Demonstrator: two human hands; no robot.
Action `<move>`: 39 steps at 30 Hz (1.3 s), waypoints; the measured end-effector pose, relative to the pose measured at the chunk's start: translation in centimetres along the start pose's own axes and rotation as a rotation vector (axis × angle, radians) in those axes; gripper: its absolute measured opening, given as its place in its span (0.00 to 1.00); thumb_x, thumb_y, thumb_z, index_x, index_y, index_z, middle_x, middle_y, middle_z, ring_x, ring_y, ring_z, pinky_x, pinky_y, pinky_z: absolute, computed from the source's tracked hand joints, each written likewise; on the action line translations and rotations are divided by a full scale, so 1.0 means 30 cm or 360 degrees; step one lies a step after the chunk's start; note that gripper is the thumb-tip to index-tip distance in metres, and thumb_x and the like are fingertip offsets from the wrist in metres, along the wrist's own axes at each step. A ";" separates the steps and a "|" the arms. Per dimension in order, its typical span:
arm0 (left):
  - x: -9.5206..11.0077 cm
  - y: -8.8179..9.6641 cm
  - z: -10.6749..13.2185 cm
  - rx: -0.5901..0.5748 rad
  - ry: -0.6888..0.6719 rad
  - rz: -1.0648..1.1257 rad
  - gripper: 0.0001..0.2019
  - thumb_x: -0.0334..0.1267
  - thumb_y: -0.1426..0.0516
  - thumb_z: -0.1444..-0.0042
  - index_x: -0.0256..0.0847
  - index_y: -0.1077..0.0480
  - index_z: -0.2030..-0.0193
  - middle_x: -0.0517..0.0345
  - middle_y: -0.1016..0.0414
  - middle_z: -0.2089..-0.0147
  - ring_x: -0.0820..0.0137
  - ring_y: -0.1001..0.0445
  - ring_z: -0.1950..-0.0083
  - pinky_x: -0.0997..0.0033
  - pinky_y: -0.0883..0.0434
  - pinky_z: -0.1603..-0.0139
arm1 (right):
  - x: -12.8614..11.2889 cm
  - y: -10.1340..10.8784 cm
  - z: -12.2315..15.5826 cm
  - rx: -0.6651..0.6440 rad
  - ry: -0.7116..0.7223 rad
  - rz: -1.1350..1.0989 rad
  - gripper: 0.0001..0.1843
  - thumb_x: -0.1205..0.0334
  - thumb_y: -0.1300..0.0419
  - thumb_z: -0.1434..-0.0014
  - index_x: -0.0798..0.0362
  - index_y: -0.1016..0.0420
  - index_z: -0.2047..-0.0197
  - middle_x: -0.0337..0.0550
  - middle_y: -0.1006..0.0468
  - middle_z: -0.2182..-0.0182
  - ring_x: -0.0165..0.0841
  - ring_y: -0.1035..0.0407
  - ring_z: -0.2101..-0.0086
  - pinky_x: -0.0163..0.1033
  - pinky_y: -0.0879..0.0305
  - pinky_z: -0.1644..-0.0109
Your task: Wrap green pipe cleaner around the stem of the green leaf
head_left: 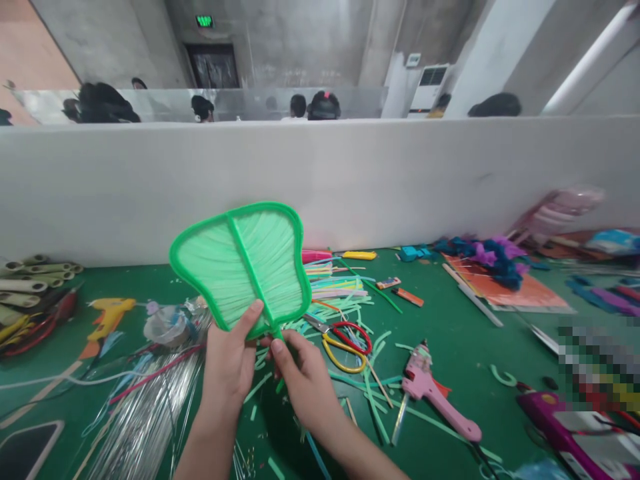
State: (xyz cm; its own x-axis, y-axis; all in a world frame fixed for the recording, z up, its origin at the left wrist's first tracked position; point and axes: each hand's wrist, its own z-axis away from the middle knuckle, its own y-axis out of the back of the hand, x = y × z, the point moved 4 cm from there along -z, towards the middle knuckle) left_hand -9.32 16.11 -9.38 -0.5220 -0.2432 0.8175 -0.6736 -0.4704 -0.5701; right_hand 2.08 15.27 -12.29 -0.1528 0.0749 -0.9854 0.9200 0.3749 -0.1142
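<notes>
A green plastic hand fan (243, 263) with a leaf-shaped frame is held upright above the green table (450, 347). My left hand (227, 363) grips its lower edge, thumb pressed on the face. My right hand (303, 377) is closed round the short handle at the fan's base. Red and yellow scissors (345, 340) lie just right of my hands, among green strip offcuts (373, 393). A pink glue gun (433, 393) lies further right.
A yellow glue gun (107, 313), rolled tubes (35, 273) and clear strips (145, 413) are on the left. Coloured straws (333, 277), lighters (400, 290), orange paper (505, 287) and purple-blue scraps (493, 257) sit right. A white partition (320, 180) backs the table; people's heads show beyond.
</notes>
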 end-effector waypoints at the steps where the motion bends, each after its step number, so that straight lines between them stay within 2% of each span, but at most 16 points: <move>1: -0.001 -0.002 -0.001 -0.0054 0.0065 0.0032 0.21 0.36 0.28 0.56 0.38 0.23 0.53 0.57 0.17 0.62 0.68 0.19 0.64 0.72 0.20 0.61 | -0.003 0.007 -0.004 -0.0018 -0.0010 -0.0024 0.19 0.47 0.46 0.33 0.54 0.25 0.61 0.38 0.30 0.72 0.28 0.39 0.74 0.33 0.42 0.70; 3: 0.008 0.003 -0.006 -0.0073 0.0105 0.0099 0.20 0.36 0.30 0.53 0.40 0.23 0.52 0.55 0.17 0.58 0.66 0.18 0.60 0.70 0.19 0.59 | -0.014 0.030 -0.016 -0.0055 -0.0013 -0.0042 0.21 0.45 0.47 0.33 0.54 0.27 0.63 0.37 0.31 0.73 0.28 0.39 0.75 0.33 0.42 0.71; 5: 0.026 0.017 -0.014 0.0010 0.0060 0.0135 0.19 0.32 0.31 0.51 0.41 0.23 0.51 0.54 0.17 0.53 0.66 0.19 0.55 0.71 0.20 0.58 | -0.029 0.069 -0.030 -0.0035 0.0013 -0.0042 0.21 0.45 0.49 0.32 0.53 0.27 0.62 0.38 0.30 0.71 0.29 0.36 0.73 0.34 0.40 0.69; 8: 0.043 0.037 -0.024 0.0116 0.0051 0.0138 0.17 0.27 0.33 0.50 0.40 0.23 0.52 0.54 0.17 0.52 0.68 0.19 0.56 0.74 0.20 0.60 | -0.043 0.143 -0.038 0.0069 0.0027 -0.0071 0.19 0.46 0.47 0.33 0.52 0.31 0.48 0.40 0.25 0.65 0.30 0.34 0.71 0.35 0.37 0.65; 10: 0.047 0.044 -0.029 0.0136 0.0070 0.0137 0.16 0.26 0.34 0.51 0.39 0.22 0.54 0.54 0.17 0.54 0.69 0.19 0.58 0.76 0.20 0.63 | -0.049 0.179 -0.026 0.0060 -0.0010 -0.0063 0.20 0.48 0.45 0.33 0.51 0.35 0.45 0.40 0.23 0.65 0.30 0.34 0.70 0.36 0.37 0.63; 14: 0.051 0.051 -0.036 0.0135 0.0039 0.0093 0.14 0.26 0.32 0.53 0.38 0.22 0.58 0.56 0.17 0.58 0.69 0.20 0.60 0.77 0.22 0.66 | -0.072 0.210 0.031 -0.0091 -0.0111 0.0032 0.12 0.51 0.44 0.33 0.50 0.32 0.53 0.41 0.21 0.66 0.32 0.31 0.64 0.38 0.36 0.57; 18: 0.053 0.056 -0.038 0.0145 -0.0013 0.0021 0.11 0.25 0.33 0.55 0.37 0.23 0.63 0.59 0.19 0.61 0.71 0.22 0.62 0.76 0.22 0.67 | -0.097 0.229 0.077 -0.0108 -0.0155 0.0210 0.09 0.54 0.39 0.36 0.51 0.25 0.60 0.40 0.23 0.65 0.32 0.31 0.64 0.36 0.37 0.60; 22: 0.055 0.056 -0.037 0.0116 -0.0067 -0.0056 0.08 0.26 0.34 0.55 0.37 0.24 0.67 0.58 0.20 0.60 0.70 0.23 0.62 0.74 0.22 0.67 | -0.101 0.235 0.098 -0.0075 -0.0186 0.0207 0.08 0.56 0.39 0.36 0.49 0.23 0.59 0.39 0.24 0.66 0.30 0.31 0.66 0.34 0.36 0.62; 26: 0.053 0.055 -0.039 0.0106 -0.0124 -0.0130 0.08 0.27 0.33 0.56 0.38 0.25 0.68 0.57 0.20 0.60 0.69 0.23 0.62 0.74 0.22 0.68 | -0.097 0.205 0.119 -0.0153 -0.0182 -0.0002 0.05 0.59 0.40 0.35 0.47 0.23 0.58 0.37 0.24 0.64 0.28 0.28 0.65 0.33 0.34 0.60; 29: 0.049 0.053 -0.041 0.0113 -0.0156 -0.0182 0.10 0.28 0.33 0.57 0.37 0.24 0.66 0.55 0.20 0.60 0.68 0.23 0.62 0.72 0.22 0.67 | -0.091 0.178 0.133 -0.0206 -0.0096 0.0029 0.04 0.61 0.40 0.35 0.46 0.24 0.57 0.38 0.24 0.62 0.29 0.27 0.64 0.33 0.32 0.58; 31: 0.045 0.051 -0.042 0.0114 -0.0153 -0.0217 0.12 0.29 0.33 0.57 0.37 0.24 0.63 0.55 0.19 0.60 0.67 0.22 0.62 0.70 0.21 0.65 | -0.083 0.169 0.137 -0.0204 0.0011 0.0236 0.05 0.63 0.41 0.34 0.47 0.25 0.56 0.39 0.23 0.62 0.30 0.26 0.63 0.35 0.31 0.58; 35: 0.041 0.044 -0.043 0.0083 -0.0129 -0.0226 0.17 0.29 0.33 0.57 0.39 0.23 0.57 0.57 0.19 0.62 0.63 0.21 0.59 0.64 0.20 0.60 | -0.070 0.174 0.131 -0.0159 0.0363 0.0739 0.08 0.67 0.42 0.35 0.48 0.25 0.54 0.42 0.20 0.61 0.35 0.27 0.59 0.42 0.31 0.54; 39: 0.042 0.048 -0.045 0.0108 -0.0106 -0.0192 0.14 0.28 0.33 0.55 0.37 0.23 0.59 0.56 0.19 0.61 0.62 0.21 0.58 0.61 0.21 0.57 | -0.062 0.183 0.129 -0.0173 0.0604 0.0931 0.10 0.70 0.41 0.37 0.47 0.22 0.57 0.42 0.18 0.65 0.37 0.27 0.59 0.46 0.29 0.54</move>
State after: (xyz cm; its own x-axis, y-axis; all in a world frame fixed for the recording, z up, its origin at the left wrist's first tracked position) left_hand -11.65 16.27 -9.27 -0.4021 -0.2363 0.8846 -0.6912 -0.5553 -0.4625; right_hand 8.80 13.61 -11.58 0.2224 0.6023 -0.7666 0.8513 0.2632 0.4538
